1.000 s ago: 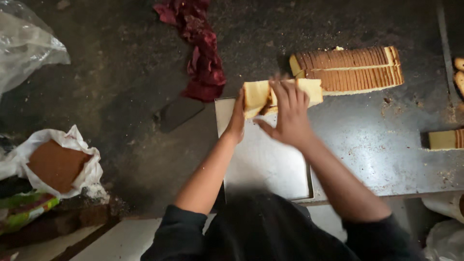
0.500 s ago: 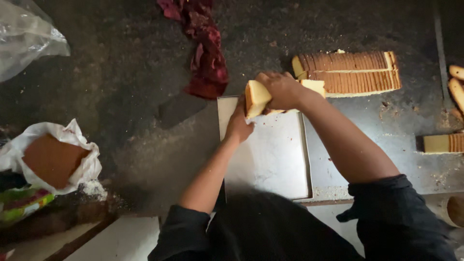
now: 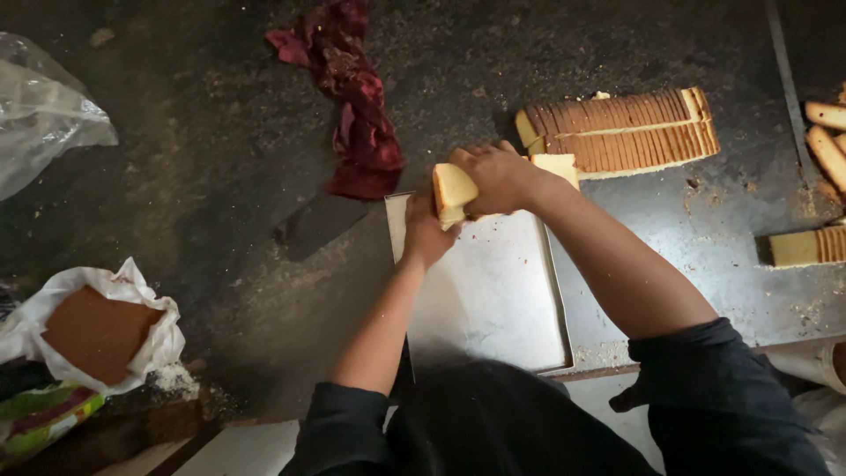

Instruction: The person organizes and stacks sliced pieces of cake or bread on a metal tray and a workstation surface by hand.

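Both hands grip a pale cake block [image 3: 453, 192] above the metal tray's [image 3: 493, 300] far edge. Right hand [image 3: 495, 176] is closed over its top; left hand [image 3: 425, 231] clasps it from below. Sliced cake loaf [image 3: 621, 132] lies just beyond, a red cloth [image 3: 357, 123] left.

Hidden under the right hand [image 3: 498, 176]: most of the cake block [image 3: 454, 192]. Far right of the fingers, cut by the edge: biscuit pieces [image 3: 828, 132], sliced bar [image 3: 806, 247].
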